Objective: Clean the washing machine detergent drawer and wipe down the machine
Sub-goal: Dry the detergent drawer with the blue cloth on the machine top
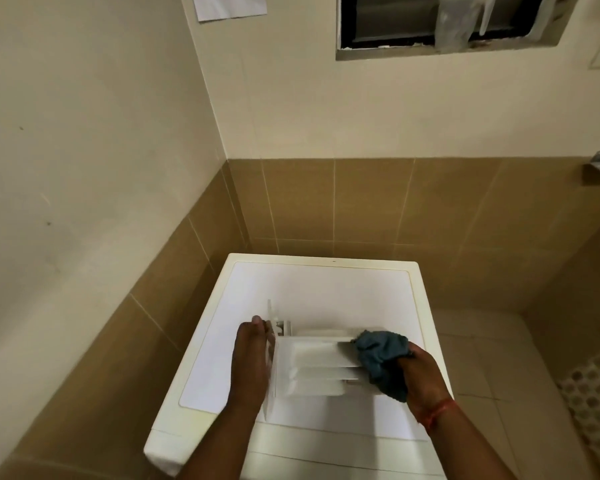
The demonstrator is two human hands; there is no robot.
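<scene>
The white detergent drawer (317, 367) lies on top of the white washing machine (319, 292), its front panel to the left and its compartments facing up. My left hand (252, 362) lies flat against the front panel with straight fingers, steadying it. My right hand (421, 375) grips a bunched blue-grey cloth (380, 355) and presses it onto the drawer's right end. The far right part of the drawer is hidden under the cloth.
The machine stands in a corner, with a cream wall at the left and brown tiles behind. A window (440, 19) sits high on the back wall. To the right there is tiled floor and a white perforated mat (596, 403).
</scene>
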